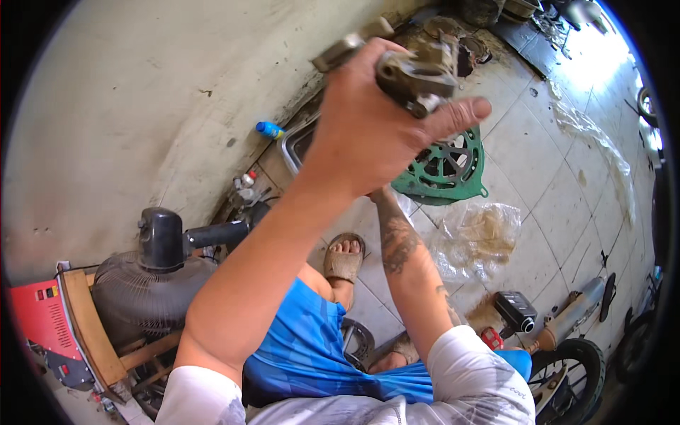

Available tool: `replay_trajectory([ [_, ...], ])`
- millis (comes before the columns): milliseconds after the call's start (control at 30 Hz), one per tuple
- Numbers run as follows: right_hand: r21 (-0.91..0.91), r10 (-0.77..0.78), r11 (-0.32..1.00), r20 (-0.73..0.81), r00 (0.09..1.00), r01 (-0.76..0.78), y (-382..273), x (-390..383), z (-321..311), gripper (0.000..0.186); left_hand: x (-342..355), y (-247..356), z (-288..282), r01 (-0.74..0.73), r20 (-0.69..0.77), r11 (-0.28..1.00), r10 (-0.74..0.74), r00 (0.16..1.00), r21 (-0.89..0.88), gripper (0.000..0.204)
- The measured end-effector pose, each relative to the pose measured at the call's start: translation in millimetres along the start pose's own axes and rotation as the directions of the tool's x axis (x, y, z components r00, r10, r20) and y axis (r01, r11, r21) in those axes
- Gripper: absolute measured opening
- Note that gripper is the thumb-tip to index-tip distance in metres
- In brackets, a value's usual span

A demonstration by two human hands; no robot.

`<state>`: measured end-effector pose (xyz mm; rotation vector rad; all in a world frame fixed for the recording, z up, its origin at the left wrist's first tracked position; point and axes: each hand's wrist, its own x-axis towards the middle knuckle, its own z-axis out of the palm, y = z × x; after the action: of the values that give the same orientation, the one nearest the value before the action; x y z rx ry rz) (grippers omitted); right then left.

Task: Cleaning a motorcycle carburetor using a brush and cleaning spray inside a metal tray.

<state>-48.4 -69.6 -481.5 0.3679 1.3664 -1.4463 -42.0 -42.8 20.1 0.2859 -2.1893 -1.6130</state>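
My left hand (368, 117) is raised high in the middle of the view, its back toward me. It grips a grimy grey metal part (418, 71) with a round bore and lugs, blurred in places; the thumb sticks out to the right and most fingers are hidden. My right forearm reaches up behind the left wrist, so my right hand is almost wholly covered and its fingers do not show. Beyond the hands, a green round slotted cover (453, 180) rests on the floor. A metal-rimmed tray (289, 152) lies partly behind my left forearm.
Clear plastic bags (482, 237) lie on the tiled floor. A black bottle (516, 312), an exhaust muffler (577, 308) and a wheel (584, 375) are at right. A black fan (142, 290) and a red machine (46, 319) stand left. A blue bottle (269, 129) is by the wall.
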Motion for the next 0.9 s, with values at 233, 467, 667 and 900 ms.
replay_trajectory([
  [233,-0.229,-0.384,0.923,-0.495,0.780,0.310,14,43,-46,0.045,-8,66,16,0.259,0.250,0.910,-0.182,0.951,-0.324,0.019],
  [467,-0.173,-0.291,0.955,-0.393,0.872,0.241,61,-78,35,0.044,-18,52,7,0.142,0.153,0.922,-0.093,0.984,-0.360,0.015],
  [667,0.283,-0.240,0.867,-0.482,0.843,0.410,97,-174,42,0.024,-40,59,0,0.079,0.158,0.874,-0.002,0.987,-0.480,0.014],
  [900,0.369,-0.104,0.866,-0.527,0.843,0.337,178,-221,0,0.027,-79,65,10,-0.076,-0.104,0.906,0.036,0.994,-0.417,0.027],
])
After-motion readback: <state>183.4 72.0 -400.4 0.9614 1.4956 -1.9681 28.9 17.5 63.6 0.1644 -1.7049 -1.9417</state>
